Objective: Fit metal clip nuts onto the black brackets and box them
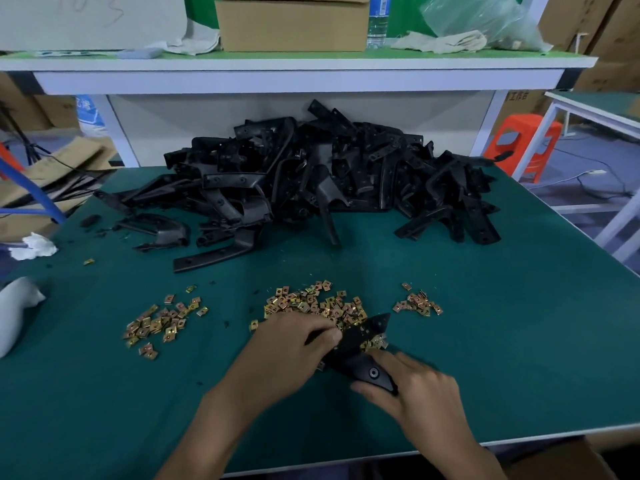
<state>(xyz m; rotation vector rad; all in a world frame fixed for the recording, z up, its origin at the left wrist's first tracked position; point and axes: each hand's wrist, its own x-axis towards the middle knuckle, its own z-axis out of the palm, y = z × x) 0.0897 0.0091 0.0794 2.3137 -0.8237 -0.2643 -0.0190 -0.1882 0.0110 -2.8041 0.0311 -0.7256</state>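
One black bracket (pixel 363 344) lies low over the green table mat (pixel 502 341), its tip pointing up-right across the middle heap of brass-coloured clip nuts (pixel 311 303). My right hand (pixel 412 389) grips the bracket's thick near end. My left hand (pixel 291 344) has its fingers curled at the bracket's left edge, among the nuts; whether they pinch a nut is hidden. Two smaller nut heaps lie apart, the left nut heap (pixel 162 320) and the right nut heap (pixel 419 303). A big pile of black brackets (pixel 311 174) fills the back of the table.
A cardboard box (pixel 561 459) shows below the table's near right edge. White crumpled paper (pixel 33 245) and a pale object (pixel 14 310) sit at the left edge. A shelf above carries a carton (pixel 291 26), a water bottle (pixel 377 19) and rags. An orange stool (pixel 526 143) stands far right.
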